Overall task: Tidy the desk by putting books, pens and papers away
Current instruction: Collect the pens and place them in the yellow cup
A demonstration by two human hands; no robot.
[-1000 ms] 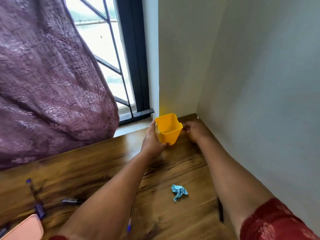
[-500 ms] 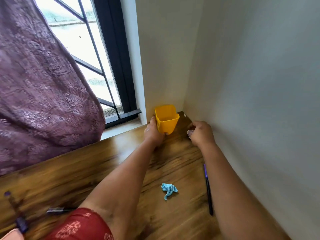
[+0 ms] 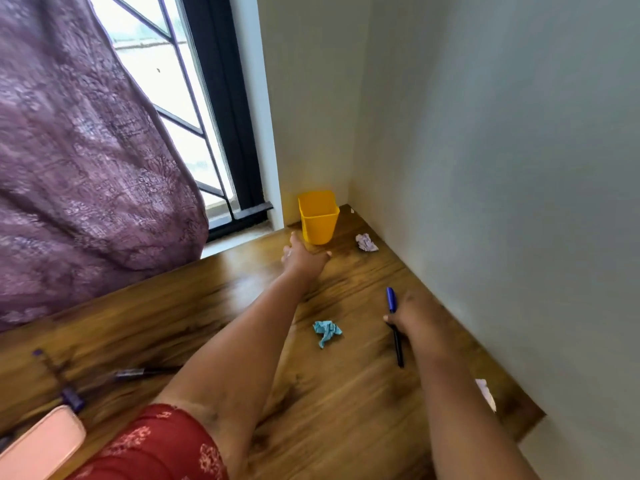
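**Pen under the right hand, yellow cup in the corner**

The right hand (image 3: 414,315) has its fingers curled round a blue-capped pen (image 3: 394,323) lying on the wooden desk (image 3: 346,393) at about 4 o'clock. The left hand (image 3: 304,258) reaches toward 12 o'clock, fingers relaxed and holding nothing, just short of the yellow cup (image 3: 318,216) standing upright in the corner. A white paper ball (image 3: 366,242) lies at the cup's 4 o'clock, a crumpled blue paper (image 3: 326,331) between the forearms
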